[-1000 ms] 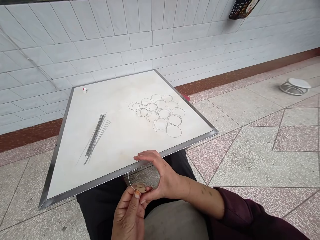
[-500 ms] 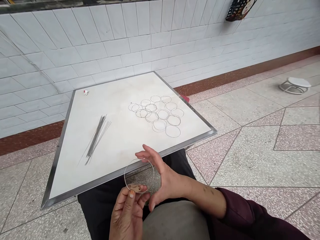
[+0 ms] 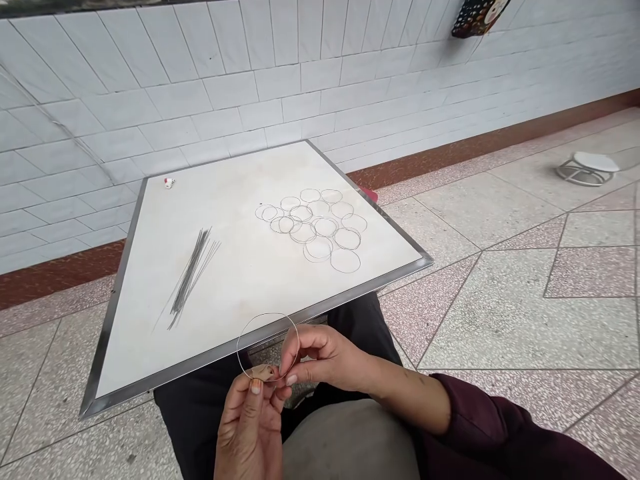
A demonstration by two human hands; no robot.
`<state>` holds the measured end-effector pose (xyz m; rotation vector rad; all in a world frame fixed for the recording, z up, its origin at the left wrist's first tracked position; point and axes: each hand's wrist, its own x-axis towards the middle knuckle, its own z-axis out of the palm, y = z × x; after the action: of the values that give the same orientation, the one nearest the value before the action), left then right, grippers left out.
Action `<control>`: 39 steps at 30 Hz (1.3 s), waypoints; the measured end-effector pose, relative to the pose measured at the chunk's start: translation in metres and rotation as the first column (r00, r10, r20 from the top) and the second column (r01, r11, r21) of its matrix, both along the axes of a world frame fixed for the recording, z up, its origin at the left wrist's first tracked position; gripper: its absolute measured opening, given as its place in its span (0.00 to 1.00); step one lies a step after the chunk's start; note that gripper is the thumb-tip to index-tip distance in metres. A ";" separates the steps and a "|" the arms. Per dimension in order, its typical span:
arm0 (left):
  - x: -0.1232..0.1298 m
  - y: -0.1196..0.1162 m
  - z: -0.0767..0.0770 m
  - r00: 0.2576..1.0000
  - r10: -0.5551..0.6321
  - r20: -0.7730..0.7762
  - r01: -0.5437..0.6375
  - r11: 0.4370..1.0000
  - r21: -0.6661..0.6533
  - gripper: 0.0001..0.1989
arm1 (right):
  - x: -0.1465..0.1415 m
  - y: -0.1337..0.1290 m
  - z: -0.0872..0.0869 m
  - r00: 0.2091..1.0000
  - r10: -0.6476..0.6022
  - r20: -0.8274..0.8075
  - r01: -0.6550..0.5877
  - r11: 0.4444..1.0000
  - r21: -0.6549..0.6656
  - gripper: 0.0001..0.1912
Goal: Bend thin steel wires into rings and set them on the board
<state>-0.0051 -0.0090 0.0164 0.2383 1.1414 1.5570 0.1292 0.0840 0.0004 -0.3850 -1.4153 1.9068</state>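
The left hand (image 3: 253,420) pinches a thin wire ring (image 3: 269,313) beside the right hand (image 3: 325,357), over the lap at the table's (image 3: 245,267) near edge.
From the left, a small red-and-white item (image 3: 169,183) sits near the far corner, and a bundle of straight wires (image 3: 189,280) lies slantwise; then comes the left hand, thumb and fingers gripping the ring's bottom at a tan piece (image 3: 261,373). The right hand curls at the ring's lower right side; whether it grips the wire, I cannot tell. Finished-looking wire rings (image 3: 345,261) overlap beyond it, and a white stool (image 3: 587,168) stands farthest right.
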 end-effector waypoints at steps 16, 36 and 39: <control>0.000 0.006 -0.002 0.995 0.032 0.093 -0.028 0.999 -0.046 0.10 | -0.015 -0.015 -0.009 0.935 -0.351 0.058 0.334 0.922 0.195 0.14; -0.010 0.000 -0.012 0.985 0.001 -0.171 0.008 0.999 0.051 0.05 | -0.007 -0.009 -0.009 0.987 -0.134 -0.087 0.107 0.959 -0.262 0.15; -0.009 -0.002 -0.014 0.974 0.002 -0.226 0.022 0.994 0.103 0.04 | -0.007 -0.010 -0.006 0.983 -0.173 -0.067 0.150 0.954 -0.260 0.15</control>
<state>-0.0143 -0.0111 0.0027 0.5017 1.2318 1.6132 0.1219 0.0739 -0.0059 -0.5150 -1.0496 1.9483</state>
